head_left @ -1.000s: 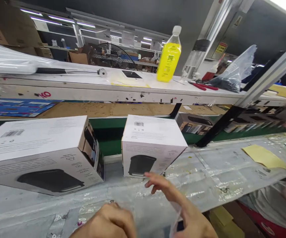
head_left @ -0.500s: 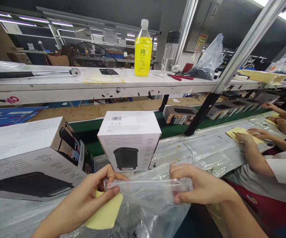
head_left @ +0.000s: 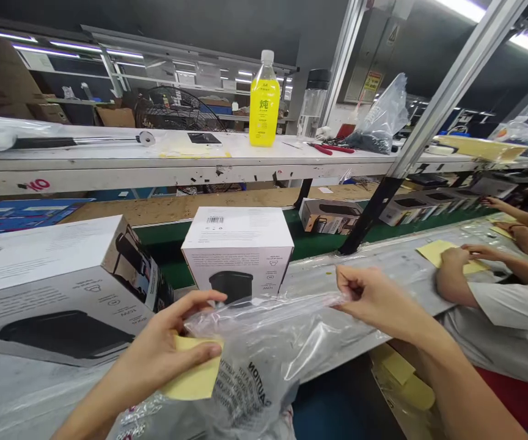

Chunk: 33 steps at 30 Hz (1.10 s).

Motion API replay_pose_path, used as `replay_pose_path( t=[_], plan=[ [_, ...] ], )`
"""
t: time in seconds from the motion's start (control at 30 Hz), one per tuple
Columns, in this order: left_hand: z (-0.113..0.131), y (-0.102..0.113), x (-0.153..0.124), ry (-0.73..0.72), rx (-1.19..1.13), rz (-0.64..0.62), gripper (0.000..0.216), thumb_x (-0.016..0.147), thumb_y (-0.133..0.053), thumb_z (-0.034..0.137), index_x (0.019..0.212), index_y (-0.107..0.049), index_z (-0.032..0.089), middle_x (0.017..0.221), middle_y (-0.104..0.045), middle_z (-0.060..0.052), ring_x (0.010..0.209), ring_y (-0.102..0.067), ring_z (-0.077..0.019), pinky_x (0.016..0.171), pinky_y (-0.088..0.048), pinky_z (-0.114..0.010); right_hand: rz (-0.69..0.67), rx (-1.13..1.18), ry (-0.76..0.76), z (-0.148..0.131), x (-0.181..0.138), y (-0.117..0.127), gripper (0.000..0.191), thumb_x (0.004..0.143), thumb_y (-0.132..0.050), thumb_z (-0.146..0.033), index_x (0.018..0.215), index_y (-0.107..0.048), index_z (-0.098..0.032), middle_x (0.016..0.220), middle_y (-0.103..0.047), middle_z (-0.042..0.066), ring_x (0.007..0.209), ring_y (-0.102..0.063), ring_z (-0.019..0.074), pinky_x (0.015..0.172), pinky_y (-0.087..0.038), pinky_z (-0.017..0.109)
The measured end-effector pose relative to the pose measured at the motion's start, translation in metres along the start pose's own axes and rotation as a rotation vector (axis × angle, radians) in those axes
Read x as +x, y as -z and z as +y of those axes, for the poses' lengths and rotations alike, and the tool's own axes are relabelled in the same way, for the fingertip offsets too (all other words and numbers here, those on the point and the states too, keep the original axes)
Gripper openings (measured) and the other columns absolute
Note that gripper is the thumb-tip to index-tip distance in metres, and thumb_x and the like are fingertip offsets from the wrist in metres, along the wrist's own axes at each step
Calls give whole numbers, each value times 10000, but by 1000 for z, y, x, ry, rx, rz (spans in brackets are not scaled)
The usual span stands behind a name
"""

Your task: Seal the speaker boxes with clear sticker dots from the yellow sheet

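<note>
My left hand (head_left: 163,348) pinches the left edge of a clear plastic bag (head_left: 264,354) and also holds a yellow sheet of paper (head_left: 193,376) under the thumb. My right hand (head_left: 374,299) grips the bag's right top corner, stretching its mouth flat between the hands. The bag hangs down toward me with black caution print on it. Just behind the bag stands a white product box (head_left: 236,250) with a black appliance pictured on it. A larger box (head_left: 57,287) of the same kind lies at the left.
A green conveyor belt (head_left: 319,241) carries more boxes (head_left: 332,215) to the right. The shelf (head_left: 154,165) above holds a yellow bottle (head_left: 264,101), red pliers and a plastic bag. A co-worker's arms (head_left: 475,275) rest on a yellow sheet (head_left: 433,250) at the right.
My hands have risen and moved apart, stretching the bag's mouth wider. The bag now hangs lower in front, and my right hand has moved up and to the right.
</note>
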<state>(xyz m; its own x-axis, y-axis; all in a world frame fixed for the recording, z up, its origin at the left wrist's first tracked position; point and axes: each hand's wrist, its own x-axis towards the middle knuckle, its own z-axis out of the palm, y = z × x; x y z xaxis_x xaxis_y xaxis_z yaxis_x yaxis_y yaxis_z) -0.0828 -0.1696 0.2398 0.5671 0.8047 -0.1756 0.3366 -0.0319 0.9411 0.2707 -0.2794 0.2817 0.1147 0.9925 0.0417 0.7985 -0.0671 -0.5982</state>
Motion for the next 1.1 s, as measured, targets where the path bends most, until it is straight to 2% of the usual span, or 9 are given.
replay_pose_path(
  t=[0.13,0.23,0.37,0.5,0.67,0.8,0.9,1.0,1.1],
  plan=[
    [-2,6,13,128,-22,-149,569,816,-711,719,1115,-714,235,705,-653,10,543,-584,-151,468,-408,-209,-197,61,126,-4,4,19,297,832,-781,-421,767,-578,-214,663,-466,-51,622,-398,130,560,-283,268],
    [-6,8,18,-81,24,-54,336,881,-749,544,862,-722,210,806,-681,-12,715,-641,-161,582,-459,-205,-335,164,258,-2,6,31,268,910,-729,-475,850,-728,-213,874,-690,38,814,-619,203,728,-467,312],
    [-8,13,14,-336,-97,61,240,919,-744,441,826,-722,221,1009,-728,-49,969,-658,-190,776,-517,-218,-181,218,103,-4,11,26,329,928,-718,-513,786,-703,-216,646,-628,-8,583,-583,156,557,-430,280],
    [-2,19,11,-98,-282,132,386,751,-879,538,833,-668,225,796,-706,4,662,-629,-138,555,-469,-191,-118,165,96,-7,15,21,462,986,-635,-532,667,-627,-198,564,-510,-32,515,-458,114,492,-330,261],
    [-13,22,15,50,-193,-250,530,761,-802,674,933,-654,195,642,-536,59,524,-460,-93,489,-321,-192,58,296,293,-5,20,28,227,949,-726,-459,899,-796,-249,1069,-726,67,945,-662,217,762,-512,297],
    [-28,19,20,-28,-97,-389,490,801,-793,618,895,-675,152,657,-440,64,602,-321,-91,532,-219,-220,321,491,111,-8,36,14,413,914,-708,-610,766,-674,-226,646,-603,-4,597,-559,155,549,-435,264],
    [-32,25,22,-236,-292,-304,444,772,-845,564,821,-639,173,842,-580,1,696,-465,-115,592,-329,-210,31,427,-13,-7,50,6,614,895,-627,-747,631,-510,-206,529,-352,-55,472,-304,100,454,-224,251],
    [-33,36,22,-506,-639,-232,529,694,-912,545,691,-528,181,857,-595,7,737,-515,-117,699,-411,-219,-375,401,133,4,55,6,687,847,-669,-771,552,-433,-197,531,-339,-37,517,-309,109,509,-243,268],
    [-35,39,22,-381,-853,-407,598,633,-952,516,703,-441,213,603,-425,82,511,-336,-62,525,-317,-191,-147,802,446,16,54,2,707,690,-803,-779,548,-410,-209,567,-378,-19,620,-444,173,617,-407,317]
  ],
)
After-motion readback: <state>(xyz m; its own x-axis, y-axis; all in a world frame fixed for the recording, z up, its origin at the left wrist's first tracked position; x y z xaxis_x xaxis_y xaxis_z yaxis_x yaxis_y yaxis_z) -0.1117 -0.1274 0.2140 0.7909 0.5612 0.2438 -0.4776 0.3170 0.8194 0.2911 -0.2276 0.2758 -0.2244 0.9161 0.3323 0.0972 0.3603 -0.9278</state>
